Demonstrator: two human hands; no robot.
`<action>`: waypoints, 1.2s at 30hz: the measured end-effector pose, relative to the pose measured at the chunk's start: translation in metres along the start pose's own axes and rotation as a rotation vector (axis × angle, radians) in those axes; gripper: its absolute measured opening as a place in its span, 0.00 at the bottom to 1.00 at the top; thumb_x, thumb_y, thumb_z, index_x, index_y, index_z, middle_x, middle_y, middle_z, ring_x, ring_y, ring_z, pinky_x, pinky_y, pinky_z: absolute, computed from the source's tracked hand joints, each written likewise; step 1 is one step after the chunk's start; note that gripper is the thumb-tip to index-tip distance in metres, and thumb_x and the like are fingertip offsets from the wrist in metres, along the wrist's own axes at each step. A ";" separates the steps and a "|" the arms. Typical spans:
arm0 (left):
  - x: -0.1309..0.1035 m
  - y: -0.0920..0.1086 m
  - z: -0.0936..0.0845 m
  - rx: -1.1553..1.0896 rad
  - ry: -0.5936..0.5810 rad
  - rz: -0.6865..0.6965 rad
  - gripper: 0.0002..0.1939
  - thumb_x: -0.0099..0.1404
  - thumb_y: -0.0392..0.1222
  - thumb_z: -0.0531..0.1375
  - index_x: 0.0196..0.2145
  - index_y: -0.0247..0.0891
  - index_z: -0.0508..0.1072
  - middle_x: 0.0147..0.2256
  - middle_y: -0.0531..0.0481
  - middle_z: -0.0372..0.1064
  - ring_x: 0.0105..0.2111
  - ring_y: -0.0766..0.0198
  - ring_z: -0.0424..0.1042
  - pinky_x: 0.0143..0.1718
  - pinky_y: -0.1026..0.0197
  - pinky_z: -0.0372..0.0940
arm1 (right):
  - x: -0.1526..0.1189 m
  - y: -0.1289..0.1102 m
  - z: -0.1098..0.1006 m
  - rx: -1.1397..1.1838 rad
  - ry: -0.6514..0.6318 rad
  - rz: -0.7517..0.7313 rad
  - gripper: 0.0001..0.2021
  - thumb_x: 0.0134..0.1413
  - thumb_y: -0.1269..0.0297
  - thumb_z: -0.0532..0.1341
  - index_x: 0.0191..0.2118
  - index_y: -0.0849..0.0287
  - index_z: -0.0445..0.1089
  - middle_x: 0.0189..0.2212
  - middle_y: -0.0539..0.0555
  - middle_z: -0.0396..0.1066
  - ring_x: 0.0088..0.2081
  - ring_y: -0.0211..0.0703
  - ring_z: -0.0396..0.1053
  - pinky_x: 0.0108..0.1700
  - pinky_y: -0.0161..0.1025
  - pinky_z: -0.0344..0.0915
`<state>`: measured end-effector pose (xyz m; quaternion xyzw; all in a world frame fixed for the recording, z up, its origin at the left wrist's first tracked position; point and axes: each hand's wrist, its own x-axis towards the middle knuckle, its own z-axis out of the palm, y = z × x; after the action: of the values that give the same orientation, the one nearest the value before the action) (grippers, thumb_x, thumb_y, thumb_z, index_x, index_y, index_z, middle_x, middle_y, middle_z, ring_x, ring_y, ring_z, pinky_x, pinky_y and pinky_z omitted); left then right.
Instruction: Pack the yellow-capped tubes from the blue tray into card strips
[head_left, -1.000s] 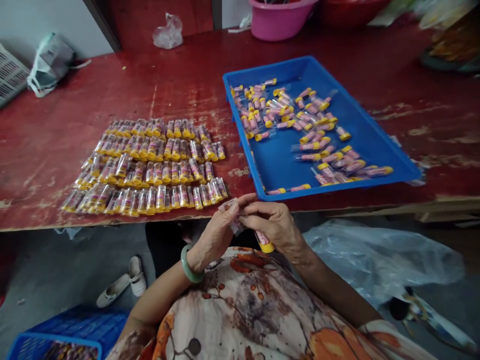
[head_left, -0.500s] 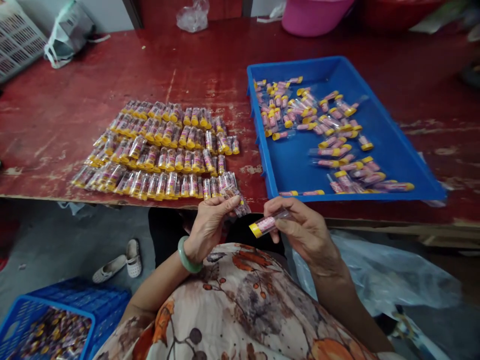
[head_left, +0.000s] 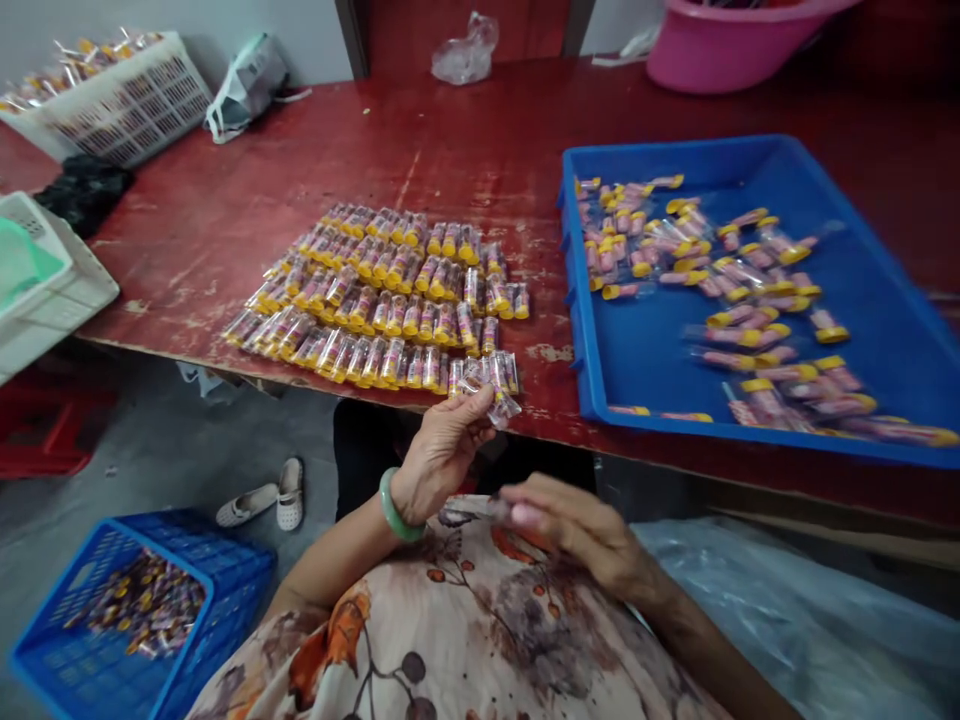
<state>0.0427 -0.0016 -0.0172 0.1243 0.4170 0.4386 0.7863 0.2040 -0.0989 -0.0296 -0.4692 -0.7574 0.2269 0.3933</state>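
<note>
My left hand [head_left: 450, 440], with a green bangle at the wrist, pinches a clear, shiny plastic wrapper [head_left: 504, 408] at the table's front edge. My right hand [head_left: 581, 530] is closed in front of my body, blurred by motion. Between its fingers shows the smeared end of a small tube [head_left: 501, 510]; the rest is hidden by the hand. Just beyond my left hand, rows of wrapped tubes [head_left: 390, 360] with yellow ends lie close together. A blue tray [head_left: 592, 370] to the right holds loose yellow-capped tubes [head_left: 739, 335] with pink contents.
A blue crate [head_left: 240, 560] of small tubes stands on the floor at left, near white clogs [head_left: 289, 495]. White baskets [head_left: 161, 100] and a plastic bag [head_left: 244, 90] are on the red table [head_left: 337, 130]. A pink tub [head_left: 720, 50] sits behind the tray. Plastic sheeting [head_left: 750, 590] lies at lower right.
My right hand has come down and toward my body with the tube, away from the tray. My left hand keeps its pinch near the rows. The view has turned left.
</note>
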 end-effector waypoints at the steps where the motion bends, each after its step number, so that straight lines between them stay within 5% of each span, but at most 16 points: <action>1: -0.001 0.000 0.000 -0.006 0.002 0.006 0.17 0.46 0.44 0.76 0.27 0.32 0.76 0.25 0.53 0.72 0.24 0.72 0.69 0.28 0.68 0.64 | 0.003 0.001 -0.004 -0.009 0.093 0.020 0.12 0.66 0.61 0.56 0.48 0.47 0.76 0.38 0.51 0.79 0.38 0.44 0.78 0.36 0.37 0.77; 7: -0.008 0.000 0.005 0.000 -0.021 -0.025 0.16 0.47 0.43 0.76 0.28 0.33 0.76 0.27 0.53 0.73 0.25 0.72 0.70 0.29 0.69 0.65 | 0.023 0.008 -0.011 -0.213 0.383 -0.134 0.17 0.59 0.69 0.63 0.54 0.56 0.70 0.40 0.58 0.74 0.40 0.47 0.73 0.42 0.43 0.73; 17: -0.008 -0.001 0.005 -0.041 0.006 -0.063 0.17 0.47 0.43 0.76 0.30 0.34 0.77 0.28 0.53 0.75 0.25 0.72 0.71 0.27 0.71 0.67 | 0.020 0.010 -0.003 -0.567 0.374 -0.254 0.22 0.57 0.70 0.65 0.57 0.56 0.66 0.37 0.59 0.71 0.36 0.46 0.70 0.38 0.42 0.70; 26: -0.002 -0.005 0.001 0.106 -0.021 0.061 0.19 0.42 0.43 0.78 0.28 0.33 0.77 0.26 0.52 0.75 0.25 0.69 0.73 0.30 0.67 0.71 | 0.024 0.001 0.002 -0.735 0.386 -0.261 0.15 0.58 0.68 0.65 0.50 0.63 0.67 0.34 0.58 0.75 0.32 0.43 0.73 0.33 0.39 0.69; 31: -0.008 -0.010 0.004 0.139 -0.037 0.125 0.19 0.41 0.46 0.78 0.28 0.33 0.80 0.28 0.51 0.76 0.26 0.70 0.73 0.31 0.67 0.70 | 0.019 0.000 0.003 -0.693 0.387 -0.307 0.08 0.56 0.72 0.66 0.41 0.57 0.70 0.37 0.56 0.77 0.38 0.46 0.75 0.36 0.40 0.70; 36: -0.013 -0.012 0.007 0.146 -0.040 0.142 0.19 0.46 0.52 0.75 0.26 0.34 0.79 0.25 0.51 0.75 0.24 0.69 0.73 0.31 0.66 0.71 | 0.018 0.001 0.004 -0.642 0.443 -0.267 0.15 0.54 0.71 0.67 0.48 0.60 0.71 0.35 0.58 0.75 0.34 0.43 0.74 0.36 0.38 0.71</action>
<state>0.0515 -0.0177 -0.0118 0.2192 0.4224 0.4593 0.7501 0.1971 -0.0820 -0.0257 -0.5031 -0.7410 -0.1805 0.4064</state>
